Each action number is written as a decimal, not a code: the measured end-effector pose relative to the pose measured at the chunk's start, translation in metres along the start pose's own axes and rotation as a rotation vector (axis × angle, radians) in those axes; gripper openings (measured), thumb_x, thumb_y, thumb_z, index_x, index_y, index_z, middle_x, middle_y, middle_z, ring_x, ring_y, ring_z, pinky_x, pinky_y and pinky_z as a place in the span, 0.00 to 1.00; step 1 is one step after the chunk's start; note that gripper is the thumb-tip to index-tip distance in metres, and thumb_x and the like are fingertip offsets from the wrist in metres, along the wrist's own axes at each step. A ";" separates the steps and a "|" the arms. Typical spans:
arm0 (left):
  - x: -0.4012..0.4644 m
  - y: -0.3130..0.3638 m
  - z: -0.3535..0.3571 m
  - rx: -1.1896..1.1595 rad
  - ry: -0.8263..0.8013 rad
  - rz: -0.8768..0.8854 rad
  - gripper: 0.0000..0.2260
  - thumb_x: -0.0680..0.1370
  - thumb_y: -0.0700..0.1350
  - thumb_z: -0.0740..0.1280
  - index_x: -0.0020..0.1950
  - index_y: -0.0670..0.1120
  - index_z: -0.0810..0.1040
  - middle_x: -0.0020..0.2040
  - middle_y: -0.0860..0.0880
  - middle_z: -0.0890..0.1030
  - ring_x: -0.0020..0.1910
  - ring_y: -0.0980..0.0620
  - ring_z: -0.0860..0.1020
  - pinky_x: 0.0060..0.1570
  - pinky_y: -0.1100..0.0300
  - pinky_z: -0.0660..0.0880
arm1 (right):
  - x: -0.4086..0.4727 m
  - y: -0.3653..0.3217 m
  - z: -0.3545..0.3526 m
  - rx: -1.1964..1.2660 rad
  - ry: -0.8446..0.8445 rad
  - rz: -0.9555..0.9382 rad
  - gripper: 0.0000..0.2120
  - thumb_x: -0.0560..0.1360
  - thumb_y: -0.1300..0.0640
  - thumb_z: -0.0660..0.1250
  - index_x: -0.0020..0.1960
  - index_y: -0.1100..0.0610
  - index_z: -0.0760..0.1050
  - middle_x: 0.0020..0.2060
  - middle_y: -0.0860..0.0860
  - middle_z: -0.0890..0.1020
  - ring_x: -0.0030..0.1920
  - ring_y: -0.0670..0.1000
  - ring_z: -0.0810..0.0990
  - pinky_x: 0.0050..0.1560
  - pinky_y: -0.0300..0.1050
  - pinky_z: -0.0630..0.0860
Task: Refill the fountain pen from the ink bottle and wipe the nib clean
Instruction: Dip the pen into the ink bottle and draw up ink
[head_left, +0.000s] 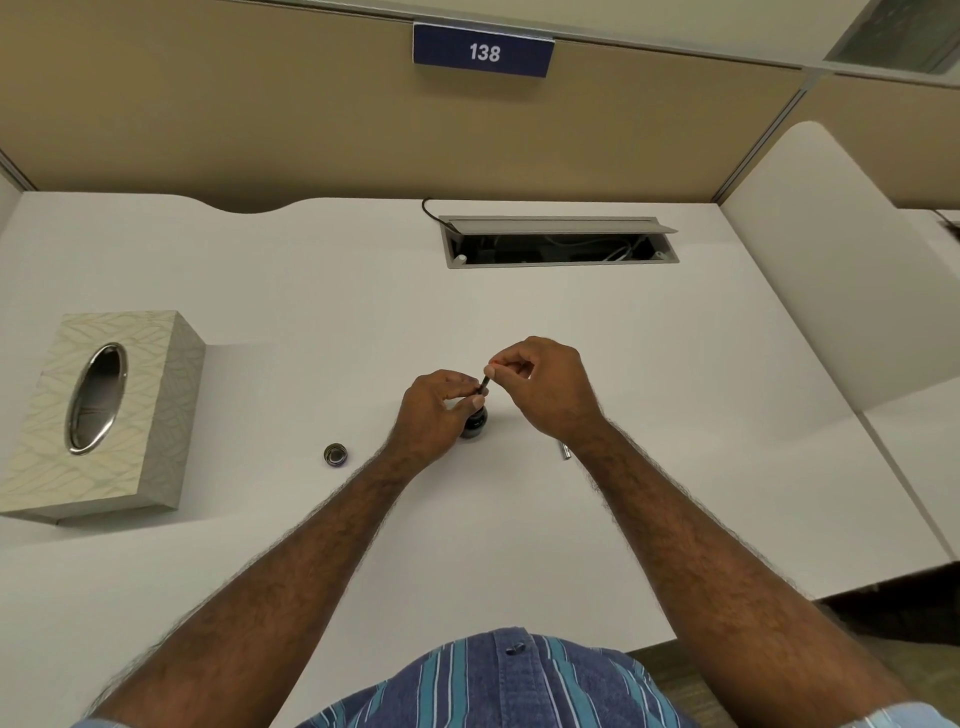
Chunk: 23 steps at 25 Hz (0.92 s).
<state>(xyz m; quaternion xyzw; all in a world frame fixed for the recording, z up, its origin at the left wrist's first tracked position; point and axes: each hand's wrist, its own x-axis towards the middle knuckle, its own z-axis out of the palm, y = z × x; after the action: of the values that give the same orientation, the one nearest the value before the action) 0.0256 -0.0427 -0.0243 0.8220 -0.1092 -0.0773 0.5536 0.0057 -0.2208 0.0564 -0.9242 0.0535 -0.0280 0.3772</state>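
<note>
A small dark ink bottle (475, 425) stands open on the white desk (322, 322), partly hidden behind my left hand (434, 410). A thin dark fountain pen section (484, 385) points down into the bottle's mouth. My left hand pinches its lower part just above the bottle. My right hand (540, 387) pinches its upper end, fingers curled. The nib is hidden. The bottle's round cap (335, 454) lies on the desk to the left. A silvery pen part (564, 451) lies to the right, mostly hidden under my right wrist.
A patterned tissue box (98, 415) with an oval metal opening sits at the left. An open cable tray (558, 243) is set into the desk at the back. A tan partition with a sign reading 138 stands behind; a white divider (831, 260) stands at the right.
</note>
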 end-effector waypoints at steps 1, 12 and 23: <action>0.000 0.000 0.000 0.005 -0.004 0.003 0.07 0.78 0.43 0.74 0.55 0.49 0.89 0.52 0.56 0.85 0.52 0.66 0.80 0.56 0.71 0.72 | 0.000 0.000 0.000 0.005 0.001 0.002 0.03 0.77 0.53 0.76 0.48 0.52 0.88 0.43 0.45 0.87 0.43 0.43 0.82 0.46 0.38 0.78; -0.006 0.000 -0.006 -0.093 0.003 -0.098 0.11 0.77 0.45 0.77 0.58 0.46 0.88 0.61 0.50 0.86 0.64 0.54 0.81 0.66 0.57 0.73 | -0.008 0.005 -0.003 0.155 0.011 0.059 0.02 0.78 0.56 0.76 0.49 0.54 0.87 0.44 0.45 0.89 0.44 0.40 0.85 0.46 0.25 0.76; -0.020 0.009 -0.017 -0.122 0.116 -0.170 0.09 0.80 0.44 0.73 0.59 0.46 0.87 0.59 0.52 0.87 0.60 0.55 0.83 0.55 0.60 0.78 | -0.024 0.014 -0.006 0.204 0.073 0.063 0.03 0.79 0.56 0.76 0.50 0.53 0.88 0.43 0.41 0.88 0.43 0.34 0.83 0.45 0.25 0.75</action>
<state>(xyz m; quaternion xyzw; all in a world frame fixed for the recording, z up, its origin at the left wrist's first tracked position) 0.0093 -0.0251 -0.0089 0.7961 -0.0017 -0.0829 0.5995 -0.0195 -0.2319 0.0503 -0.8771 0.0930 -0.0553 0.4680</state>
